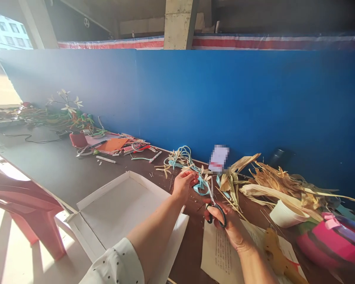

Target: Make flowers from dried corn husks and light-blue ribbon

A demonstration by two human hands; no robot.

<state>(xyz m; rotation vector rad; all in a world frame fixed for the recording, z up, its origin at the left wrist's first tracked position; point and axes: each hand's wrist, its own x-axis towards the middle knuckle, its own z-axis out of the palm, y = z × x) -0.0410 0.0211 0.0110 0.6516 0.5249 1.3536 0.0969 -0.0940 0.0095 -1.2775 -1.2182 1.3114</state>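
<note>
My right hand (229, 223) grips a pair of black-handled scissors (215, 207), fingers through the loops, blades pointing up and away. My left hand (185, 183) pinches a light blue ribbon strip (201, 185) just left of the blades, over the dark brown table (62, 169). The blades meet the ribbon between my two hands. A tangle of blue and pale cords with small straw flowers (179, 157) lies just beyond my left hand.
A shallow white cardboard tray (121, 209) lies at my left. A printed paper sheet (225, 252) is under my right wrist. Dried corn husks (272, 181), a white cup (285, 215) and a pink bowl (328, 240) sit right. Craft scraps (112, 144) and a blue wall behind.
</note>
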